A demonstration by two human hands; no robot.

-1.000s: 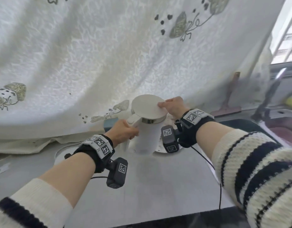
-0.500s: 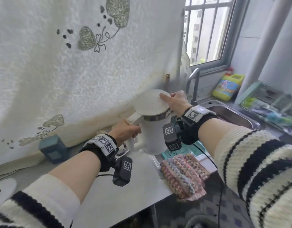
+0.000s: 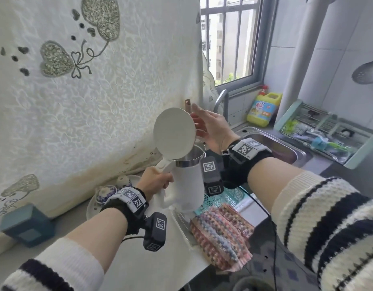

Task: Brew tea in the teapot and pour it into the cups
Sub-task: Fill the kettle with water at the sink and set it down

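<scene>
Head view: white electric kettle point(image 3: 187, 185) sits at the bench point(image 3: 139, 259) edge, just beside the sink point(image 3: 286, 148). I can't tell if its base touches the bench or is lifted. Left hand point(image 3: 156, 181) has its grip clamped round the kettle handle. Right hand point(image 3: 210, 127) has its grip apart, fingers straight, flat against the back of the hinged lid point(image 3: 174, 135). The lid is tipped up and the steel mouth is exposed. I can't see any water inside from this angle.

The blue-and-white porcelain pot point(image 3: 105, 192), probably the teapot, is on a plate point(image 3: 91, 208) at the back of the bench by the curtain point(image 3: 97, 101), behind the left wrist. A small cup point(image 3: 122, 180) is next to it, partly hidden.

My read is that the step is filling the kettle at the faucet point(image 3: 220, 101), so the task is at an early stage.

Doing it well:
- Hold the lid fully back with the right hand until the mouth is under the spout, because a half-open lid deflects the stream.
- Keep the kettle upright and carry the weight on the handle only.
- Free the right hand for the tap only once the lid holds open by itself.
- Fill to a modest level, since a heavy kettle in one hand will swing.
- Keep the underside dry.

Risks: the wrist cable could snag on the sink rim, and the crocheted cloth point(image 3: 221, 232) hanging off the bench edge lies close to the path.
</scene>
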